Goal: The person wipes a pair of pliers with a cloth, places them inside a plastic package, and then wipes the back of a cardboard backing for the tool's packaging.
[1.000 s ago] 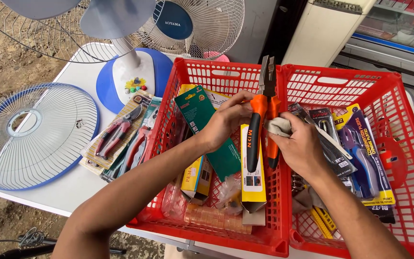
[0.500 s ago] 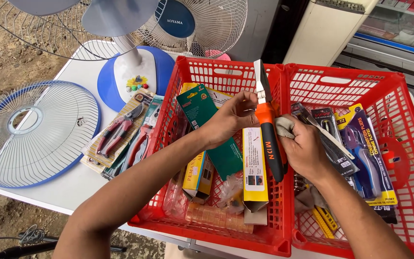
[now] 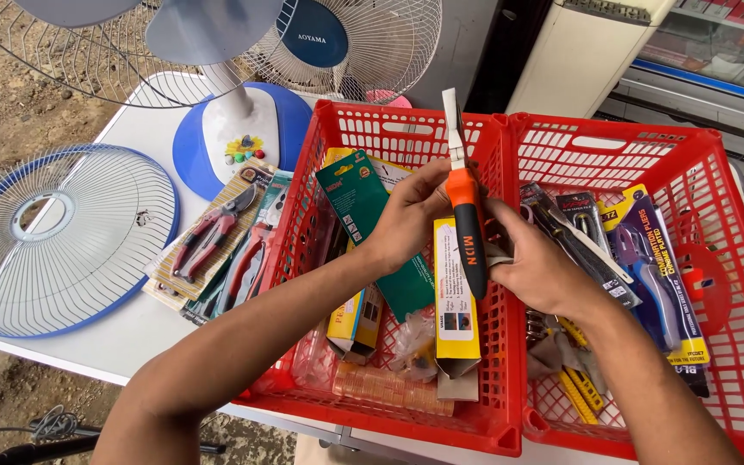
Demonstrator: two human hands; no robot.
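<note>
Two red baskets sit side by side on a white desk. The left basket holds a green carded pack leaning at its back, a yellow box standing along its right wall, a smaller yellow box to the left, and clear plastic packs near the front. The right basket holds carded tools: blue-handled pliers on a dark card, silvery tools in blister packs, and a yellow and black tool low down. Above the seam between the baskets, both hands hold a pair of pliers upright, orange and black handles down, metal nose pointing up. The left hand has its grip closed on the upper part of the handles; the right hand has its grip closed on the lower part, with a grey cloth pressed between palm and handle. On the desk left of the baskets lie two carded pruning shears with red handles, a loose fan guard with a blue rim, and a fan base in blue and white. A second fan stands behind the left basket.
</note>
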